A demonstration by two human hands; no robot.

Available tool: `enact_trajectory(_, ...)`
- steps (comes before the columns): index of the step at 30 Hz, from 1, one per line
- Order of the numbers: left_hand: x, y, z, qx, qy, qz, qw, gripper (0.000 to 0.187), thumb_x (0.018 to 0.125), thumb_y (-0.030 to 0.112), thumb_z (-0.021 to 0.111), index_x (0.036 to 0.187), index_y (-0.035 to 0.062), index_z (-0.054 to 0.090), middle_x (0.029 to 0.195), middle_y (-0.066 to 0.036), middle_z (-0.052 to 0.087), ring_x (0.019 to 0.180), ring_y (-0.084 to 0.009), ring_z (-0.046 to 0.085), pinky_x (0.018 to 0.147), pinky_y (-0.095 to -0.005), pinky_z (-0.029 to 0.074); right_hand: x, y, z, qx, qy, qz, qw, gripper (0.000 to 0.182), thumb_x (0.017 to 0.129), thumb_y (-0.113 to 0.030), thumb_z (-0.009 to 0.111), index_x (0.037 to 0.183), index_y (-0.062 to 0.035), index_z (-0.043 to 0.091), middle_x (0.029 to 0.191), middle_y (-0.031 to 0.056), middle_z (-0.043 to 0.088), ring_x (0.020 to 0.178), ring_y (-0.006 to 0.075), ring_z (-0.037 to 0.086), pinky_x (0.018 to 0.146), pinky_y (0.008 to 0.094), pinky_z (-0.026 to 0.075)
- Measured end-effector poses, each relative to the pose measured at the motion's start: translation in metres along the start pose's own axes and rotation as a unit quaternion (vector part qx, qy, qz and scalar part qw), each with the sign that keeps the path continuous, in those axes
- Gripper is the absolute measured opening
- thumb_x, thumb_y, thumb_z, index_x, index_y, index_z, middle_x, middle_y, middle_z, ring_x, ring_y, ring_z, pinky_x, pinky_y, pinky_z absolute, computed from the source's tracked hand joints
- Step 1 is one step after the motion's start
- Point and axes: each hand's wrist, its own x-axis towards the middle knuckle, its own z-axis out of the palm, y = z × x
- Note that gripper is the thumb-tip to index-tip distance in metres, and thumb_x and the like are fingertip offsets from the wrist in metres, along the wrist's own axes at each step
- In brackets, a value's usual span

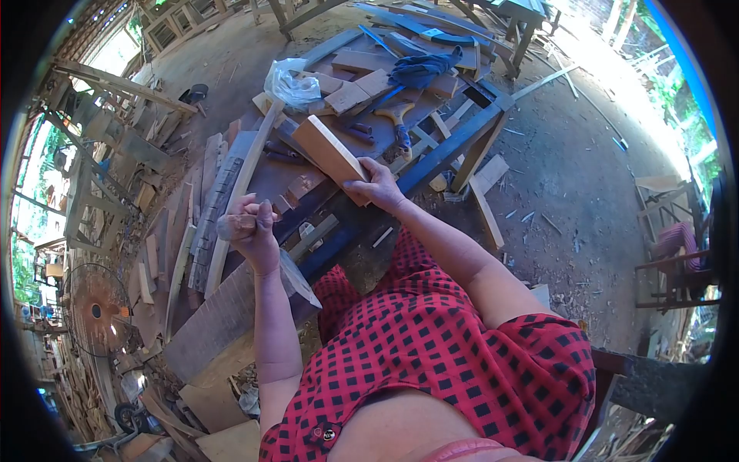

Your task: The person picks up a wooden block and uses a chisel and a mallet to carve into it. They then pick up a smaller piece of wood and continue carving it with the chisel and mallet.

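My right hand [376, 185] grips the lower end of a rectangular wooden block [331, 152], which tilts up and to the left over the workbench. To the left, my left hand [252, 227] has its fingers curled round a short wooden piece, perhaps a handle [237, 225]. The rest of that piece is hard to make out. Beyond the block lie a clear plastic bag [292, 86], a brush with a wooden handle [397, 119], a dark blue cloth [425, 69] and several wood offcuts [356, 94].
Long boards [223, 192] lean along the bench's left side. A thick plank [212, 327] stands near my left forearm. A round fan [96, 310] is at far left, a chair [677, 266] at far right. Wood scraps litter the floor.
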Motion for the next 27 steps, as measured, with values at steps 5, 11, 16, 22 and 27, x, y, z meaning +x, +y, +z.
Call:
enact_trajectory(5, -0.0036, 0.0051, 0.0039, -0.039, -0.008, -0.018, 0.999, 0.027, 0.087, 0.018, 0.069, 0.104, 0.0022, 0.055, 0.069, -0.001, 0.057, 0.062, -0.008, 0.055, 0.062, -0.0229, 0.048, 0.0021, 0.0052, 0.0024, 0.003, 0.018, -0.01, 1.0, 0.053, 0.07, -0.028, 0.077, 0.111, -0.0014, 0.058, 0.095, 0.0102, 0.065, 0.089, 0.0156, 0.06, 0.083, 0.0297, 0.047)
enact_trajectory(11, -0.0045, 0.0025, 0.0009, -0.038, 0.005, -0.023, 0.999, 0.026, 0.086, 0.017, 0.069, 0.104, 0.0024, 0.056, 0.068, -0.001, 0.056, 0.063, -0.0085, 0.055, 0.063, -0.0238, 0.047, 0.0013, 0.0034, 0.0018, 0.009, 0.013, -0.006, 1.0, 0.052, 0.07, -0.027, 0.078, 0.111, -0.0016, 0.058, 0.095, 0.0099, 0.065, 0.089, 0.0152, 0.06, 0.083, 0.0294, 0.046)
enact_trajectory(16, -0.0048, 0.0014, -0.0005, -0.044, 0.007, -0.026, 0.999, 0.026, 0.086, 0.017, 0.069, 0.104, 0.0027, 0.056, 0.068, -0.001, 0.056, 0.062, -0.0089, 0.054, 0.063, -0.0238, 0.046, 0.0016, 0.003, 0.0023, 0.008, 0.013, -0.009, 1.0, 0.052, 0.07, -0.027, 0.078, 0.111, -0.002, 0.058, 0.095, 0.0093, 0.065, 0.089, 0.0146, 0.06, 0.083, 0.029, 0.046)
enact_trajectory(22, -0.0066, 0.0038, -0.0008, -0.063, -0.006, -0.024, 0.998, 0.027, 0.085, 0.013, 0.071, 0.106, 0.0038, 0.056, 0.073, 0.001, 0.055, 0.067, -0.0063, 0.053, 0.066, -0.0198, 0.043, 0.0013, 0.0042, 0.0024, 0.006, 0.015, -0.013, 1.0, 0.052, 0.07, -0.028, 0.078, 0.111, -0.0021, 0.058, 0.094, 0.009, 0.065, 0.089, 0.0142, 0.06, 0.082, 0.0289, 0.047)
enact_trajectory(27, -0.0074, 0.0044, -0.0003, -0.071, -0.008, -0.023, 0.997, 0.027, 0.085, 0.013, 0.071, 0.106, 0.0039, 0.056, 0.073, 0.001, 0.055, 0.067, -0.0064, 0.052, 0.067, -0.0201, 0.042, 0.0008, 0.0043, 0.0025, 0.01, 0.018, -0.014, 1.0, 0.052, 0.07, -0.028, 0.078, 0.111, -0.0019, 0.058, 0.094, 0.0091, 0.065, 0.088, 0.014, 0.06, 0.082, 0.0291, 0.047)
